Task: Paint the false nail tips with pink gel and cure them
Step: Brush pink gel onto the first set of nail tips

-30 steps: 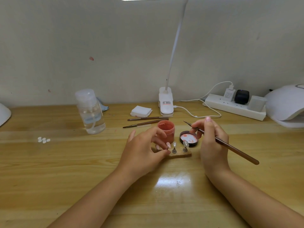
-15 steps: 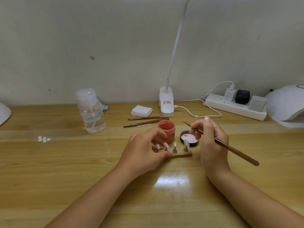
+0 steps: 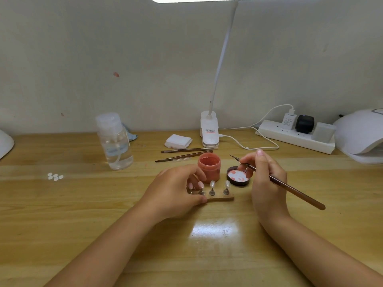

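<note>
A small wooden holder [image 3: 220, 198] lies mid-desk with clear false nail tips [image 3: 212, 184] standing on little metal stands. My left hand [image 3: 176, 190] grips the holder's left end, fingers curled over it and hiding the leftmost stands. Behind the holder stands an open jar of pink gel [image 3: 209, 166], and its dark lid [image 3: 238, 177], smeared pink inside, lies to the right. My right hand [image 3: 266, 177] holds a thin brown brush [image 3: 290, 188] like a pen, its tip pointing up-left above the lid. A white curing lamp [image 3: 360, 134] sits at the far right.
Two spare brushes [image 3: 184, 153] lie behind the jar by a stack of white pads [image 3: 178, 141]. A clear pump bottle [image 3: 115, 140] stands left. A clip desk lamp [image 3: 209, 131], a power strip [image 3: 294, 136] with cable, and several loose nail tips [image 3: 55, 176] are also on the desk.
My left hand has shifted slightly on the holder's left end, uncovering more of the stands. My right hand with the brush has barely moved.
</note>
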Available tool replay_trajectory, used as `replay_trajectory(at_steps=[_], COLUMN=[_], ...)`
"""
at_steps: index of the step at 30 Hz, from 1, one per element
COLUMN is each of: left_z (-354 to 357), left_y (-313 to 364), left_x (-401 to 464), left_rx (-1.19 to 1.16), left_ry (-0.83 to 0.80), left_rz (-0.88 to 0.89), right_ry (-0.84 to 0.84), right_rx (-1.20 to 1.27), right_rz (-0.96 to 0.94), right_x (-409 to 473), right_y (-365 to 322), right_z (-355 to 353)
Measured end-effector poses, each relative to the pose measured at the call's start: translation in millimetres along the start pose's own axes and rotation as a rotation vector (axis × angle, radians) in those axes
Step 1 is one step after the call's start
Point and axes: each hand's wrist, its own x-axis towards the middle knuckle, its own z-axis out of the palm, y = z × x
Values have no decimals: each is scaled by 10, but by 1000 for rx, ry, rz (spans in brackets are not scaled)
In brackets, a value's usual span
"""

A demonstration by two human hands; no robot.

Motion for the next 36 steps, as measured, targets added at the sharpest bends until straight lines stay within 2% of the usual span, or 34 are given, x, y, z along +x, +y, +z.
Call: replay_trajectory(at_steps=[12,22,29,36], left_z=[144,165,156,156], left_y=[91,143,182,162], left_x=[-2,-9,-26,-42], left_rx=[22,130,251,237], left_ry=[105,172,168,180], left_rz=[123,143,179,212], right_ry=[-1,-25,-28,-35], right_rx=[12,6,-3,-2], right_rz=[2,6,7,6], right_x=[-3,0,-2,0], right_y=[-5,3,6,11], right_z=[3,1,1,2])
